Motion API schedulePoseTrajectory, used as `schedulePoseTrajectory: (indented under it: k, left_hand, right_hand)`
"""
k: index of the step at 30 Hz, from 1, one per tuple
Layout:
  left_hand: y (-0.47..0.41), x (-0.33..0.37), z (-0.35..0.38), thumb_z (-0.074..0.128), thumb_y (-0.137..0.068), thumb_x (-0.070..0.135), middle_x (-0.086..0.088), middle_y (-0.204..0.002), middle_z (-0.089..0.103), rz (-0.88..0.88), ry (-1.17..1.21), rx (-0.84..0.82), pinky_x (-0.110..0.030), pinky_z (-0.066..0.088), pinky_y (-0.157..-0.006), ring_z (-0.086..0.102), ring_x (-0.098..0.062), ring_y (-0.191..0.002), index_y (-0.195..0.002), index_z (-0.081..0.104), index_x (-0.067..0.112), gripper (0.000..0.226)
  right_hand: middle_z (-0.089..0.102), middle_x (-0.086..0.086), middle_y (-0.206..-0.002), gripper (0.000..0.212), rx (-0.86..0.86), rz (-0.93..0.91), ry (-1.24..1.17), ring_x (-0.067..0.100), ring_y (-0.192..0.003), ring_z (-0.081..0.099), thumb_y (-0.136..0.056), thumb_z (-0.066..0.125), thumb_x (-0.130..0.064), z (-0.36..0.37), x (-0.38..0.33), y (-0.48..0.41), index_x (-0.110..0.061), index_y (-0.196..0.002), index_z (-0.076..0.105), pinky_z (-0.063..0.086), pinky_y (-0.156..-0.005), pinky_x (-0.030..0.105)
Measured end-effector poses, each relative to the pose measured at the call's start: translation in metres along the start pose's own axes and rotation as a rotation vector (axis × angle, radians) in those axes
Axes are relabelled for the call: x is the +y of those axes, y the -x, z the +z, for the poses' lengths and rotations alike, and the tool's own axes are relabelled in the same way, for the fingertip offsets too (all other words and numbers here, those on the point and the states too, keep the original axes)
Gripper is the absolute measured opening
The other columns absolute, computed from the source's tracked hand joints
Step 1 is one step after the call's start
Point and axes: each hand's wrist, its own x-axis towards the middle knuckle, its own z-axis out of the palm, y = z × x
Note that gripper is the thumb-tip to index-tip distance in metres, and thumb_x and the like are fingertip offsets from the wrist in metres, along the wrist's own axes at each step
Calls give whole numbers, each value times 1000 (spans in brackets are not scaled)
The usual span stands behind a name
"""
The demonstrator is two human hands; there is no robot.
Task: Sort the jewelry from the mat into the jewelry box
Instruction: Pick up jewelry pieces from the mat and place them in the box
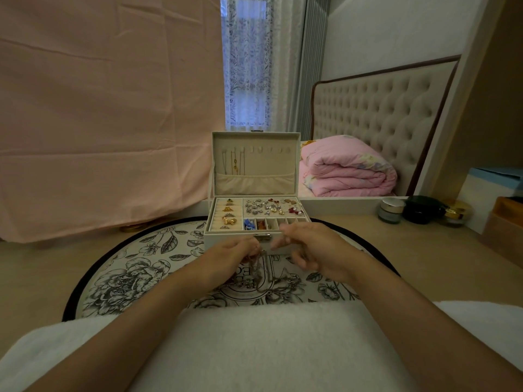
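Just in front of the jewelry box [226, 242], above the mat [127, 267], our left hand [226, 260] pinches a thin chain [257, 258] in curled fingers, probably lifting it free of tangles; our right hand [314, 250] curls loosely alongside, and we cannot tell whether it grips

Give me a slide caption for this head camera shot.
Left hand pinches a chain above the floral mat, right hand close by, before the open jewelry box.

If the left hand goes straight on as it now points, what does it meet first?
Probably the front wall of the open cream jewelry box, near its silver metal clasp. The left hand looks close to it, but depth is unclear.
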Motion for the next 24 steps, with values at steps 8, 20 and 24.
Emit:
schedulePoseTrajectory:
  k: [8,20,24]
  left_hand:
    - [-2,3,2,50,-101,30,-11,-84,60,232,48,-86,-28,45,-82,57,-16,-83,-83,63,14,27]
    - [-9,-3,-4,57,-95,45,-1,-74,53,80,30,-41,-36,42,-79,51,-16,-74,-63,60,22,40]
    - [-14,-3,-11,60,-89,34,-4,-84,63,38,426,16,-38,50,-88,57,-25,-89,-60,56,15,35]
  right_hand:
    - [77,0,-78,27,-182,123,282,5,-36,26,-100,56,-35,7,-8,12,-14,-103,73,16,-42,24]
    - [49,8,-66,30,-49,19,331,14,-54,39,-102,45,-31,11,-9,5,-13,-88,65,33,-51,24]
    - [59,1,-71,42,-48,-44,400,10,-58,45,-101,50,-46,7,-11,10,-9,-84,62,39,-54,20]
